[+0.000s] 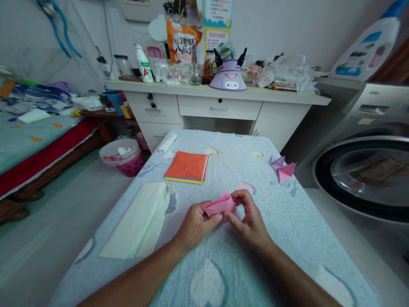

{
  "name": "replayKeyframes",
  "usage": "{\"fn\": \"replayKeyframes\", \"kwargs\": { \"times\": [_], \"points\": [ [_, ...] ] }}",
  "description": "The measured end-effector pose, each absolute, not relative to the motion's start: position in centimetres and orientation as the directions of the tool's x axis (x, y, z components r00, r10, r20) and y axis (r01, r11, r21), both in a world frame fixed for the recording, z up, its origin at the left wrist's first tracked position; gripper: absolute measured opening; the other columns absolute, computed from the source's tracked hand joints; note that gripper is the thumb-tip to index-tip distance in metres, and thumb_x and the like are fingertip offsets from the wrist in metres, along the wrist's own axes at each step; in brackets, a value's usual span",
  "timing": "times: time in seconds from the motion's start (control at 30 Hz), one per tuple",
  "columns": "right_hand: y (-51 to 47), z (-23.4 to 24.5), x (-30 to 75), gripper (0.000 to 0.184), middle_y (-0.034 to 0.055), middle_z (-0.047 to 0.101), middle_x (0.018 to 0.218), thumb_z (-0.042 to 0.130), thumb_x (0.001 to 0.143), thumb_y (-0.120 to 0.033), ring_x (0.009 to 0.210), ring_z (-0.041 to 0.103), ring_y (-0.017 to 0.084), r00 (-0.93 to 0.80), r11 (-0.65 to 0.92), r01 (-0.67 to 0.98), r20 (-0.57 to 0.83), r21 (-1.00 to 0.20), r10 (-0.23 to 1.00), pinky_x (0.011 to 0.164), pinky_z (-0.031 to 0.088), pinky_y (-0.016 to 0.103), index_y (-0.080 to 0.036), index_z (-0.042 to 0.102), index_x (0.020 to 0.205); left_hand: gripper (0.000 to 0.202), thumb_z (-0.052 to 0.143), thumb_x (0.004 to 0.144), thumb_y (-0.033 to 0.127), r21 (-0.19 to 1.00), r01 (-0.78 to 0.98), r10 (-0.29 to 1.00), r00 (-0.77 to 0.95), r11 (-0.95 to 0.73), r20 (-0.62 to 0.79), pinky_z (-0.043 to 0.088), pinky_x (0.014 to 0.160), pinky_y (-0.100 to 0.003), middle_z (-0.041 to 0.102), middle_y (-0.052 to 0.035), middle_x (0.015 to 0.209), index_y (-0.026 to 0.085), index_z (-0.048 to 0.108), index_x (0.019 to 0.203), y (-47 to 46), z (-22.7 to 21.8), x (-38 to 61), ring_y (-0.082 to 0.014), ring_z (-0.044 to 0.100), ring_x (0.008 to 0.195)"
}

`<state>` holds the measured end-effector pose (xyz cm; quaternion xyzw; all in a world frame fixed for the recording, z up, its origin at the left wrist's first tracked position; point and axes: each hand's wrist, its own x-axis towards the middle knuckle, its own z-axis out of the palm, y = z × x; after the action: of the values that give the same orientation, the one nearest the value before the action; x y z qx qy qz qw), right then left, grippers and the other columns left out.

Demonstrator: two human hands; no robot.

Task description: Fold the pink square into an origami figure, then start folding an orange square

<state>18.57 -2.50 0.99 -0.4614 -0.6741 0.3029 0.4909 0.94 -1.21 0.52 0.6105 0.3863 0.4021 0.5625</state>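
Note:
Pinched between both hands is a piece of folded pink paper [220,205], held just above the cloth. My left hand [197,224] grips its left end, thumb along the near side. At its right end my right hand [251,217] closes thumb and fingers on the paper. Beyond them lies a square stack of coloured paper [188,166], orange on top with yellow and blue edges below. Off to the right rest a folded purple paper piece [277,162] and a folded pink one [286,171]. The fingertips under the held paper are partly hidden.
A pale folded cloth or bag [137,221] and a narrow white box [168,143] lie on the left of the cloth-covered table [236,157]. Behind stands a white cabinet [220,108] crowded with items. A pink bin [123,157] is left, a washing machine [367,157] right.

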Motion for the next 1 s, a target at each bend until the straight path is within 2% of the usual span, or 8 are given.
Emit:
{"fn": "replayKeyframes", "kwargs": {
  "times": [0.07, 0.1, 0.2, 0.27, 0.47, 0.6, 0.77, 1.0],
  "points": [
    [-2.4, 1.1, 18.7, 0.041, 0.0062, 0.055, 0.106, 0.069, 0.079, -0.034, 0.099, 0.051, 0.02, -0.092, 0.396, 0.339, 0.389, -0.853, 0.916, 0.087, 0.042, 0.034, -0.021, 0.051, 0.113, 0.022, 0.065, 0.082, 0.032, 0.997, 0.026, 0.918, 0.393, -0.076, 0.06, 0.05, 0.078, -0.028, 0.071, -0.0042, 0.088, 0.014, 0.071, 0.092, -1.3, 0.7, 1.0, -0.0176, 0.063, 0.082],
    [-2.4, 1.1, 18.7, 0.039, 0.0057, 0.056, 0.104, 0.068, 0.08, -0.036, 0.097, 0.052, 0.02, -0.121, 0.388, 0.327, 0.369, -0.862, 0.921, 0.086, 0.042, 0.033, -0.021, 0.053, 0.112, 0.023, 0.066, 0.081, 0.032, 0.996, 0.035, 0.915, 0.399, -0.08, 0.06, 0.05, 0.078, -0.028, 0.071, -0.0043, 0.087, 0.014, 0.071, 0.092, -1.3, 0.7, 1.0, -0.0176, 0.063, 0.081],
    [-2.3, 1.2, 18.7, 0.021, 0.0013, 0.056, 0.084, 0.063, 0.084, -0.04, 0.08, 0.052, 0.016, -0.232, 0.327, 0.256, 0.271, -0.91, 0.934, 0.074, 0.043, 0.029, -0.019, 0.06, 0.088, 0.025, 0.065, 0.081, 0.034, 0.994, 0.061, 0.908, 0.414, -0.091, 0.058, 0.049, 0.075, -0.027, 0.07, -0.0046, 0.086, 0.012, 0.071, 0.092, -1.3, 0.7, 1.0, -0.0169, 0.061, 0.078],
    [-2.3, 1.2, 18.7, 0.026, -0.0001, 0.055, 0.076, 0.061, 0.086, -0.042, 0.073, 0.051, 0.015, -0.258, 0.278, 0.218, 0.219, -0.935, 0.941, 0.07, 0.042, 0.027, -0.019, 0.059, 0.076, 0.025, 0.063, 0.083, 0.034, 0.995, 0.057, 0.902, 0.428, -0.087, 0.054, 0.048, 0.075, -0.027, 0.069, -0.0046, 0.085, 0.012, 0.07, 0.091, -1.3, 0.5, 1.0, -0.0167, 0.06, 0.078],
    [-2.2, 1.0, 18.8, 0.03, -0.0017, 0.051, 0.071, 0.061, 0.085, -0.045, 0.068, 0.046, 0.013, -0.228, 0.173, 0.104, 0.146, -0.979, 0.963, 0.065, 0.039, 0.026, -0.018, 0.058, 0.073, 0.023, 0.06, 0.083, 0.032, 0.992, 0.103, 0.877, 0.479, -0.069, 0.011, 0.039, 0.06, -0.023, 0.056, 0.001, 0.066, 0.011, 0.068, 0.08, -1.3, -0.1, 1.1, -0.0111, 0.048, 0.062],
    [-2.0, 0.9, 19.1, 0.033, -0.0031, 0.045, 0.065, 0.063, 0.083, -0.046, 0.062, 0.04, 0.011, -0.175, 0.13, 0.029, 0.123, -0.991, 0.977, 0.058, 0.034, 0.023, -0.018, 0.054, 0.069, 0.021, 0.061, 0.081, 0.031, 0.99, 0.132, 0.864, 0.504, -0.058, -0.017, 0.031, 0.054, -0.021, 0.047, 0.0033, 0.06, 0.012, 0.065, 0.075, -1.3, -0.1, 1.1, -0.0092, 0.039, 0.057],
    [-1.9, 0.9, 19.5, 0.031, -0.0034, 0.045, 0.064, 0.065, 0.083, -0.045, 0.059, 0.038, 0.01, -0.107, 0.122, -0.022, 0.124, -0.992, 0.986, 0.055, 0.032, 0.023, -0.019, 0.055, 0.069, 0.025, 0.06, 0.081, 0.035, 0.993, 0.116, 0.842, 0.537, -0.016, -0.049, 0.033, 0.057, -0.022, 0.05, 0.0019, 0.065, 0.011, 0.067, 0.087, -1.3, -0.1, 1.2, -0.0106, 0.041, 0.06],
    [-2.0, 1.3, 19.7, 0.036, -0.0029, 0.041, 0.063, 0.058, 0.088, -0.041, 0.061, 0.038, 0.012, -0.109, 0.181, 0.02, 0.178, -0.983, 0.978, 0.06, 0.033, 0.026, -0.018, 0.051, 0.061, 0.023, 0.06, 0.08, 0.034, 0.994, 0.105, 0.824, 0.563, 0.008, -0.066, 0.028, 0.054, -0.021, 0.044, 0.0035, 0.063, 0.012, 0.062, 0.077, -1.4, -0.1, 1.2, -0.009, 0.036, 0.058]
  ]
}}
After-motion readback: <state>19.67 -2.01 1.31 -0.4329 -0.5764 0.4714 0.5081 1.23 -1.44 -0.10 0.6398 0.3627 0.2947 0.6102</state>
